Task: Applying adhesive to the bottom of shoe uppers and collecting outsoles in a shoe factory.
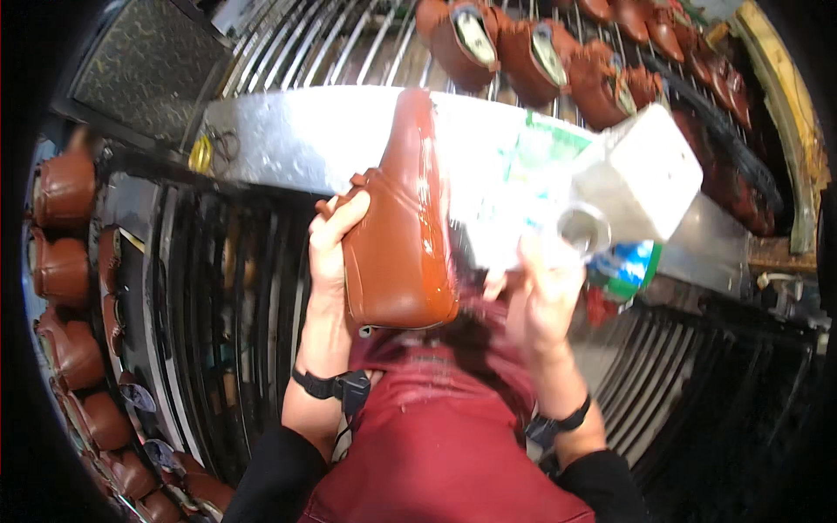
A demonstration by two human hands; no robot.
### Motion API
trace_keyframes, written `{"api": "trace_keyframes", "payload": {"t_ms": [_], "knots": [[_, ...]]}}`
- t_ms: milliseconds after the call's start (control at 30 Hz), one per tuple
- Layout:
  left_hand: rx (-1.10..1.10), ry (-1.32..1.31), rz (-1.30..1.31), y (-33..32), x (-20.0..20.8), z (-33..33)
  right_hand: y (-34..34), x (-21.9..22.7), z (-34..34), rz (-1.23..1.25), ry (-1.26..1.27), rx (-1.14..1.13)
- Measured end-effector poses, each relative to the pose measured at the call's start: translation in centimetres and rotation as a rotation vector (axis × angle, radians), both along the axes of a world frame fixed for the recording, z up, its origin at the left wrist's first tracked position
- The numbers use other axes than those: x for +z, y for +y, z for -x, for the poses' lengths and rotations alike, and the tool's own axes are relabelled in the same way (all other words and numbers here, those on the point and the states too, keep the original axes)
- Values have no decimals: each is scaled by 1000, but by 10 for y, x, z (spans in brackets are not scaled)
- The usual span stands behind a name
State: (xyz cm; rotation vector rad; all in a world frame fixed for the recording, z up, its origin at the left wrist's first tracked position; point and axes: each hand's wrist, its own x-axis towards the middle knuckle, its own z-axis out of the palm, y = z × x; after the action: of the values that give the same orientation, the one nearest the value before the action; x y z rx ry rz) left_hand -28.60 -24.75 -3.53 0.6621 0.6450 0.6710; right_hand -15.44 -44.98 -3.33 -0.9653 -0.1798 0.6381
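My left hand [330, 235] is closed around the left side of a brown leather shoe [397, 248]. The shoe is held upright, its broad end towards me and its narrow end away. A wet-looking gloss runs down its right side, and short leather strips stick out by my left fingers. To the right of the shoe, my right hand [547, 296] is blurred, its fingers curled. What it grips is smeared and cannot be made out. Just beyond that hand is a pale, box-shaped container [649, 174] with a round-mouthed cup [584, 228] in front of it.
A pale metal worktop [279, 135] crosses ahead, with a green and white packet [549, 144] on it. More brown shoes stand on the far-right bar rack [532, 57] and along the left [65, 266]. A wooden post [776, 113] rises at far right. A dark red apron [436, 453] covers my lap.
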Motion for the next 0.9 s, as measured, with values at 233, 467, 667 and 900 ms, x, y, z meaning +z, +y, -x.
{"api": "trace_keyframes", "payload": {"t_ms": [233, 467, 667, 900], "knots": [[92, 465, -986, 170, 24, -110, -7, 23, -1, -6, 98, -328], [-83, 1390, -1313, 256, 12, -251, -4, 27, -18, 92, 26, -379], [357, 1251, -1252, 202, -9, -181, -6, 20, -22, 159, 3, -343], [867, 1697, -1574, 23, 41, 213, -52, -4, -42, 69, 63, -103]]}}
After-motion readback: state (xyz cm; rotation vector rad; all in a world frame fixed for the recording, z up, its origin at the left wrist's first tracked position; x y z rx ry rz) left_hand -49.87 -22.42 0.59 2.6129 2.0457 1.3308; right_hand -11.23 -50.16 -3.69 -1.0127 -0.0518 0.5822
